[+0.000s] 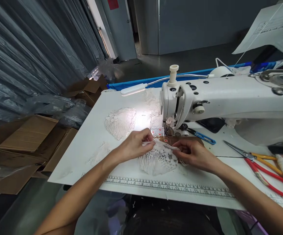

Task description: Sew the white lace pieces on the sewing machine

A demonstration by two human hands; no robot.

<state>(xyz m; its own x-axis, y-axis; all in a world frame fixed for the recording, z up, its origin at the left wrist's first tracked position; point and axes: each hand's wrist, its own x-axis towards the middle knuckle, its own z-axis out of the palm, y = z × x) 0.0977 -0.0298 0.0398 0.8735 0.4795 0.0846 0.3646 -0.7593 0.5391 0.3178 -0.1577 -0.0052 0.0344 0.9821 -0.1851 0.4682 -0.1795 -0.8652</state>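
Note:
A white lace piece (158,160) lies on the table in front of the sewing machine (219,98). My left hand (139,143) pinches its upper left edge between thumb and fingers. At the upper right edge, my right hand (192,153) grips a narrow folded strip of the same lace. Both hands are just short of the needle area, whose needle I cannot make out clearly. Another lace piece (120,122) lies flat to the left, under the lamp's light, and a smaller lace scrap (99,153) is nearer the left forearm.
Blue-handled thread snips (202,135) lie beside the machine head. Scissors with red and orange handles (261,163) are at the right. A lamp (133,89) reaches over the back, a printed ruler (161,186) runs along the front, and cardboard boxes (29,140) stand left.

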